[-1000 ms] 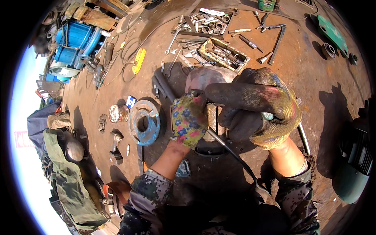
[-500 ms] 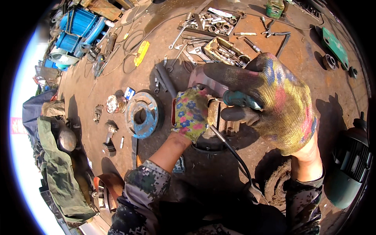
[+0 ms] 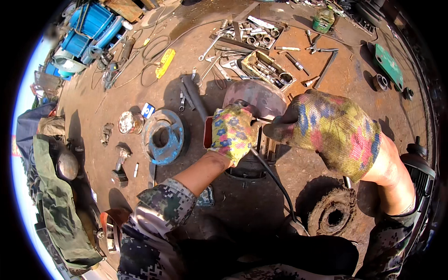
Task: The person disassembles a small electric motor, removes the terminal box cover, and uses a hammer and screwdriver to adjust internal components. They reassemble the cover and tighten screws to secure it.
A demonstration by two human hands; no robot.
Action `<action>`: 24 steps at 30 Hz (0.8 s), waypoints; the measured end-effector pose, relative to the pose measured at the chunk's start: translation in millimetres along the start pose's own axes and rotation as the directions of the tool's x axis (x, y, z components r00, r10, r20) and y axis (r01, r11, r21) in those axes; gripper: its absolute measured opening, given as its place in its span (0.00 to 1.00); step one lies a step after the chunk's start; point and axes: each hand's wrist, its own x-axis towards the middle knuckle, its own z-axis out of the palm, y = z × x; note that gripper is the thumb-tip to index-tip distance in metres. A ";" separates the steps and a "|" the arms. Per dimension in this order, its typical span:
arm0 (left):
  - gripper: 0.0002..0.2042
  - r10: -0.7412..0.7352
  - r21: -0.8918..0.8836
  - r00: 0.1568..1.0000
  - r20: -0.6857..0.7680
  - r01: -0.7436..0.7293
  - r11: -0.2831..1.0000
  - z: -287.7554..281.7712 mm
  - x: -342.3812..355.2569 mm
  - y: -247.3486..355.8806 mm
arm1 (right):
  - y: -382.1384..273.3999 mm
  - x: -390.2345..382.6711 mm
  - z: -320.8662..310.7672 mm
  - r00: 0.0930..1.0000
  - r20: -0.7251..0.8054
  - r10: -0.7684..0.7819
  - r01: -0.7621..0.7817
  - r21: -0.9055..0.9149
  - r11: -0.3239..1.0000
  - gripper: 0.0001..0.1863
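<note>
Premises: an open-air mechanical repair yard. Sky [image 3: 31, 70] shows at the left edge, and hard sunlight falls across stained brown ground [image 3: 352, 74]. Piled sockets [image 3: 256, 35], a long wrench [image 3: 211, 47] and pliers [image 3: 315, 45] lie at ground level. Also noted: a cordless power tool [image 3: 121, 163], a large blue machine [image 3: 95, 21], a finned motor housing [image 3: 423, 172], a green tarpaulin [image 3: 63, 210] and a loose blue ring-shaped part [image 3: 175, 136]

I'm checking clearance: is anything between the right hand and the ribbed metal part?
Nothing clearly visible stands between the right hand and the ribbed metal part; whether they touch is unclear. The left hand is at its left.
</note>
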 end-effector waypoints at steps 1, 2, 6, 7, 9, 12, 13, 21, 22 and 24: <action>0.22 0.033 0.143 0.989 -0.142 -0.012 0.990 15.6 -22.5 -32.4 | -15.1 11.9 -2.1 0.994 0.010 -0.107 0.107 0.016 0.994 0.28; 0.19 0.137 0.177 0.916 -0.377 -0.075 0.981 63.7 8.7 -23.6 | -28.9 5.8 -21.5 0.995 0.039 -0.090 0.094 -0.108 0.990 0.27; 0.18 -0.220 -0.326 0.975 0.020 0.215 0.921 -53.7 -6.2 -5.9 | -44.6 34.9 -12.3 0.995 0.099 0.001 0.013 -0.135 0.991 0.15; 0.18 -0.226 -0.309 0.974 -0.018 0.210 0.928 -55.3 -7.9 -6.9 | -39.6 46.1 -5.9 0.989 0.052 -0.139 0.144 -0.127 0.981 0.15; 0.17 -0.158 -0.379 0.973 -0.170 0.083 0.922 -45.2 25.5 24.5 | -57.8 46.3 -23.2 0.976 0.018 -0.219 0.211 -0.360 0.909 0.19; 0.12 -0.219 -0.485 0.906 -0.363 0.017 0.874 -15.4 -1.8 -2.1 | -56.6 74.9 18.8 0.926 -0.098 -0.365 0.285 -0.451 0.846 0.20; 0.12 -0.230 -0.506 0.903 -0.363 0.016 0.862 -11.7 -5.4 -6.1 | -61.2 79.0 23.7 0.925 -0.113 -0.362 0.275 -0.458 0.846 0.20; 0.15 -0.229 -0.509 0.936 -0.267 0.065 0.859 -43.2 -0.3 1.9 | -62.8 52.0 16.9 0.944 -0.164 -0.285 0.236 -0.263 0.935 0.22; 0.15 -0.214 -0.456 0.968 -0.131 0.133 0.880 -47.0 -0.6 1.2 | -62.8 50.9 16.7 0.956 -0.150 -0.252 0.199 -0.297 0.934 0.23; 0.15 -0.202 -0.402 0.977 -0.065 0.159 0.902 -57.8 -0.7 4.9 | -66.6 46.2 10.4 0.973 -0.133 -0.188 0.123 -0.387 0.914 0.25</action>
